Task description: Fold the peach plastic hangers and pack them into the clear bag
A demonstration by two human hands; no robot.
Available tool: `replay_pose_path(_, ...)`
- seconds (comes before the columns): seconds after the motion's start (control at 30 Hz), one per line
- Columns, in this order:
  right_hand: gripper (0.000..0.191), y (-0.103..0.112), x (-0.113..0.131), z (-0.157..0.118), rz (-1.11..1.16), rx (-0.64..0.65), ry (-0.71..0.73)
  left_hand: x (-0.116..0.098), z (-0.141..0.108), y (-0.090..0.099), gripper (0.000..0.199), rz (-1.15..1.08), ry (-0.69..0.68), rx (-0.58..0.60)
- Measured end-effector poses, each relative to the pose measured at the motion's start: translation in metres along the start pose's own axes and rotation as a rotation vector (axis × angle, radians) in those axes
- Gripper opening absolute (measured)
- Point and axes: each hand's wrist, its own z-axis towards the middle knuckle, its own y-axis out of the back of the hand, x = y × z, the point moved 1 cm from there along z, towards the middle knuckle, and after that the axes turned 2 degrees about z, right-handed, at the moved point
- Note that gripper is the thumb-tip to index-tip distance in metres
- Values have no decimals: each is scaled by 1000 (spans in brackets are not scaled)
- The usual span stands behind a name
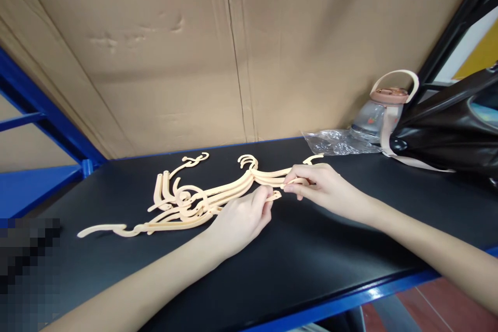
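My left hand is closed on a cream plastic hanger piece, whose end sticks out past the fingertips. Just to the right, my right hand pinches another cream hanger piece. The two pieces are close together, with a small gap between their tips. Fingers hide most of both. Behind my hands lie several cream hangers, nested together, with their hooks pointing away from me. Loose hanger parts are heaped to the left of my left hand. One more curved part lies beyond my right hand.
The black tabletop has a blue front edge. Cardboard stands along the back. At the right back are a crumpled clear plastic bag, a strapped water bottle and a dark bag. A blue frame rises at left.
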Motion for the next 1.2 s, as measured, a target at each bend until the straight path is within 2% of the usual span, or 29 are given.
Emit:
replay_pose_path(0.13, 13, -6, 4, -2, -188, -69, 124, 1, 0, -1, 8, 4, 5, 16)
replay_pose_path(0.4, 25, -14, 10, -7, -393, -119, 270, 2, -1, -1, 10, -40, 23, -6)
replay_pose_path(0.67, 21, -28, 7, -10, -606, -283, 349, 1, 2, 0, 9, -104, 40, -57)
replay_pose_path(0.8, 20, -29, 5, -9, -601, -256, 339, 2, 2, -2, 7, -154, 38, -60)
replay_pose_path(1.2, 26, -24, -5, -6, -346, -71, 268, 2, 0, -5, 10, -142, 117, 25)
